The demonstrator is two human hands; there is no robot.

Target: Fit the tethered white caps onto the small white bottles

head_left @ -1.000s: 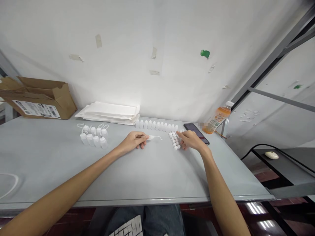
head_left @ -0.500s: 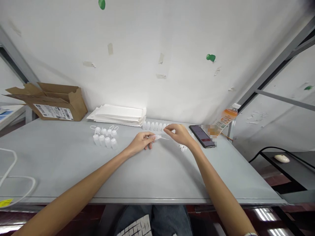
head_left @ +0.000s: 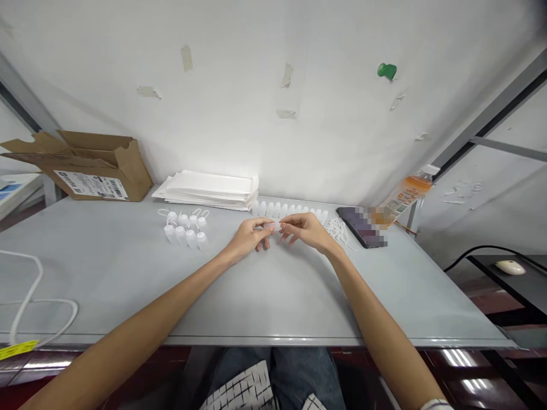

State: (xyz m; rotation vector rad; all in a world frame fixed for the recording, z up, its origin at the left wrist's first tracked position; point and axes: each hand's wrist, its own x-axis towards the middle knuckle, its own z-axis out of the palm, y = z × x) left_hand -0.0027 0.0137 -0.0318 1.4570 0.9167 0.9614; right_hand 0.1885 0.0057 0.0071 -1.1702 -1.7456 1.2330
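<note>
My left hand (head_left: 248, 238) is closed around a small white plastic bottle (head_left: 272, 226), held sideways just above the table. At the bottle's right end, the thumb and fingers of my right hand (head_left: 306, 230) pinch it; my fingertips hide that end. Behind my hands stands a row of several similar white bottles (head_left: 270, 209), partly covered by the right hand. More capped bottles (head_left: 190, 238) stand in a cluster to the left, those at the back with white cord loops (head_left: 163, 212). Right of my right hand lies a pile of white cords (head_left: 338, 231).
A stack of white paper sheets (head_left: 209, 188) lies against the wall, beside an opened cardboard box (head_left: 132, 171). On the right are a phone (head_left: 359, 225) and a tilted drink bottle (head_left: 408, 193). A white cable (head_left: 32, 290) runs over the table's left side.
My right hand has come left and down onto the end of the small bottle, where a thin white cord stuck out before. The view has shifted slightly.
</note>
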